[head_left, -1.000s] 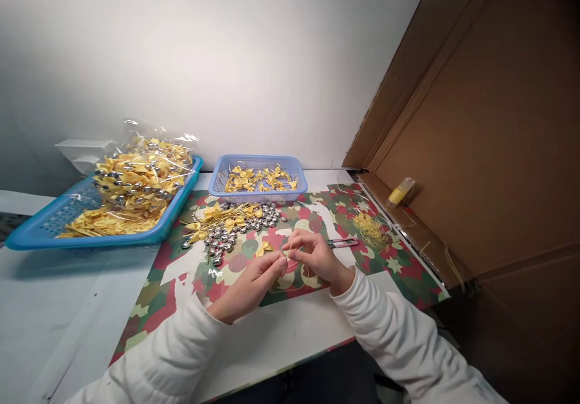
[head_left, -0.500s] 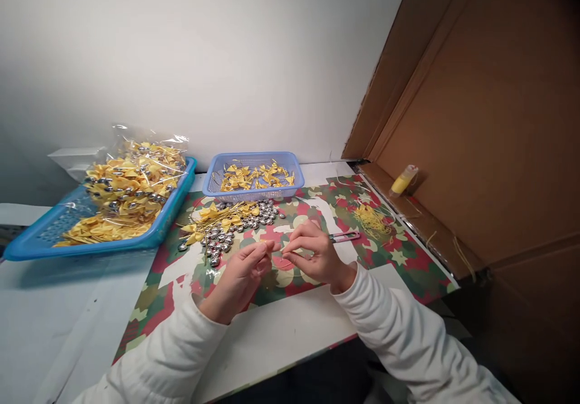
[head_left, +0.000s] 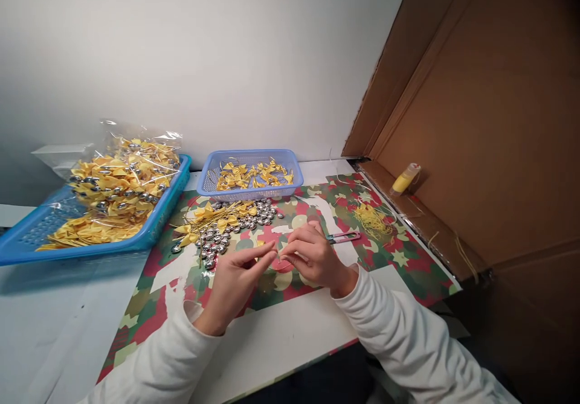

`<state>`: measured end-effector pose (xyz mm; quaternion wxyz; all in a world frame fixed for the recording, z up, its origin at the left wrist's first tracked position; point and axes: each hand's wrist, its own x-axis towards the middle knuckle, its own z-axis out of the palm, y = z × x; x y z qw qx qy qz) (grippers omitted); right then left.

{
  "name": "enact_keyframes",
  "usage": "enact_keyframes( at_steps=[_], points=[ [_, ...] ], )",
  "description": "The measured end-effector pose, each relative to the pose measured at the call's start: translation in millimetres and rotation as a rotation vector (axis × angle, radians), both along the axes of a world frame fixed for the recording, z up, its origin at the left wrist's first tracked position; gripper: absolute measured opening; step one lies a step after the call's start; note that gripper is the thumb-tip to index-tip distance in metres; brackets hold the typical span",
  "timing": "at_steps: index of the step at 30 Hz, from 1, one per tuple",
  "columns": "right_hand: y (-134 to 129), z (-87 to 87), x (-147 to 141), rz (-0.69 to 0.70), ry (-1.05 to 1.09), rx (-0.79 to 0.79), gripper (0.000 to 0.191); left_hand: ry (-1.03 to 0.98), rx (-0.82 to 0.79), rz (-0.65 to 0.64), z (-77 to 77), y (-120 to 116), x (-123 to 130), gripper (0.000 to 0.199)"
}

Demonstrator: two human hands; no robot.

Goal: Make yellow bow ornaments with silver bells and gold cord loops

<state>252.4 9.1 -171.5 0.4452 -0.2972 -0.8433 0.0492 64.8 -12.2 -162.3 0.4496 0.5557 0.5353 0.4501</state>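
Note:
My left hand [head_left: 238, 283] is closed in a pinch, thumb against forefinger. Its fingertips almost meet those of my right hand [head_left: 317, 256], which is pinched too. Whatever lies between the fingertips is too small to make out; a bit of yellow shows just behind the left fingers. Beyond my left hand lies a pile of shiny silver beads [head_left: 260, 214]. Yellow ribbon bows [head_left: 206, 212] with gold cord tails rest on and beside the beads. Past my right hand, small pink-handled snips [head_left: 347, 236] lie on the patterned sheet [head_left: 290, 283].
A light-blue basket [head_left: 249, 195] holding yellow bows stands at the back. On the left, a larger blue basket [head_left: 154, 226] carries a clear bag [head_left: 131, 174] of bows with silver beads. Tangled yellow thread [head_left: 374, 220] and a yellow-filled bottle [head_left: 405, 179] are on the right, beside a cardboard wall [head_left: 489, 120].
The left hand has turned, with its thumb and forefinger stretched longer into the pinch. The right hand stays near its place, fingers slightly more curled. The view has shifted slightly.

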Motion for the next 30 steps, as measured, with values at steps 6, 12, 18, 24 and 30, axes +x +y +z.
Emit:
enact_keyframes(
  at_steps=[6, 12, 18, 24, 30],
  points=[
    [-0.1, 3.1, -0.2, 0.02, 0.033, -0.084, 0.023, -0.123, -0.18, -0.07, -2.6, 2.4, -0.8, 0.032],
    [0.5, 10.0, 2.3, 0.041, 0.192, -0.095, 0.023, -0.093, 0.067, 0.082, -3.9, 5.5, -8.0, 0.024],
    [2.2, 11.9, 4.9, 0.083, 0.115, -0.028, 0.022, 0.202, 0.347, -0.264, -4.9, 1.0, -2.6, 0.016],
    [6.8, 13.4, 8.2, -0.13, 0.302, -0.112, 0.015, 0.318, 0.679, -0.279, -4.0, 6.6, -9.1, 0.008],
    [6.3, 17.9, 9.1, -0.174, 0.446, -0.156, 0.017, 0.467, 0.863, -0.563, 6.2, 4.6, -15.0, 0.011]
  ],
)
